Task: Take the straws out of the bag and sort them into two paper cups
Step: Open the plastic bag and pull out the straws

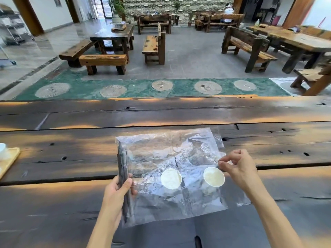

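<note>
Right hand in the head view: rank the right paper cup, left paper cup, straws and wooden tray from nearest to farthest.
From the right hand:
1. Right paper cup, just beside it.
2. Left paper cup, mid-bag.
3. Straws, bag's left edge, in the left hand.
4. Wooden tray, far left.

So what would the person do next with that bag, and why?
Probably pull the bag's right edge open. The right hand pinches the clear bag at that edge, while the left hand grips the dark straws through the plastic. They are still inside, and both paper cups look empty.
</note>
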